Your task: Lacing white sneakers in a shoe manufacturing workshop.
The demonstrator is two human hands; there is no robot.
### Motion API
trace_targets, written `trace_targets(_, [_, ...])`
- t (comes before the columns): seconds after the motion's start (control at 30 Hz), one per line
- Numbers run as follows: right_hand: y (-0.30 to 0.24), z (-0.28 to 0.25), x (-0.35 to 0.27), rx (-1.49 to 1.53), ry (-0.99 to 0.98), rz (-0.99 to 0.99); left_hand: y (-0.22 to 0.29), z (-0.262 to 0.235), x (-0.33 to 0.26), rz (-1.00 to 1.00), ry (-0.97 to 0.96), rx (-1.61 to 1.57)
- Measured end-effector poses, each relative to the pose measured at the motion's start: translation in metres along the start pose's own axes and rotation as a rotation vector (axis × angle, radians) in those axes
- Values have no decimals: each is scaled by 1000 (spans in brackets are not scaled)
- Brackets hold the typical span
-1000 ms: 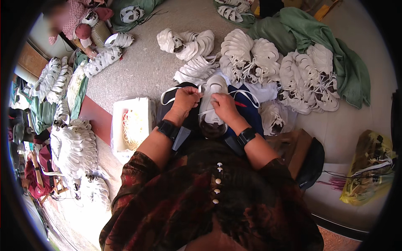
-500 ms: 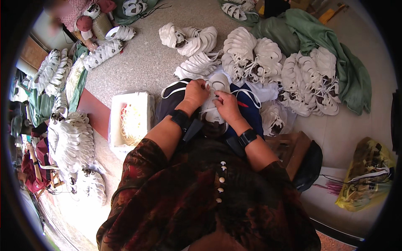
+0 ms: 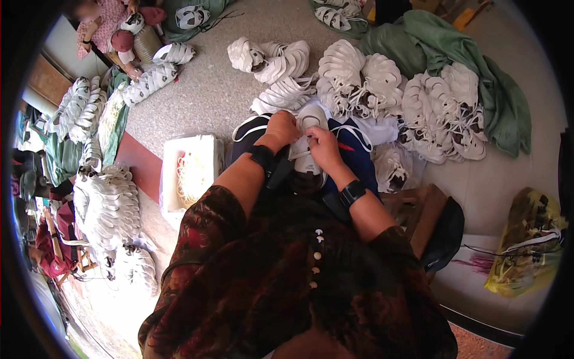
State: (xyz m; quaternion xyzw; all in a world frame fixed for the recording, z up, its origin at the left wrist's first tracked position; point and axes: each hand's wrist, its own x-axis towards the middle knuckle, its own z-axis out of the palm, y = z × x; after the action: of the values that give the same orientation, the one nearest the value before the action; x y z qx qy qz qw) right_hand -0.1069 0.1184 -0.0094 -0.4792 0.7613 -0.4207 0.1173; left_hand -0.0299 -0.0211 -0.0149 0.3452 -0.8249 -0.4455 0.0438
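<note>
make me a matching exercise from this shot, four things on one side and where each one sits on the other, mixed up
Things:
1. white shoe upper
2. white box of cord
3. green cloth
4. yellow plastic bag

Places:
A. far right, beside the low wooden stool
B. on the lap, between the left hand and the right hand
C. upper right, under a heap of white uppers
D. on the floor, left of the person's left forearm

Pairs: 1-B, 2-D, 3-C, 4-A
</note>
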Motion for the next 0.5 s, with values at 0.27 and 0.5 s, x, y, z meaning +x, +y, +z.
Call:
trace_targets(0.27, [2,-1,4,-10,21,-38,13,10,-35,230,258,380])
trace_targets(0.5, [-7,2,6,-325,22,-86,44,-8,-48,226,-202,531])
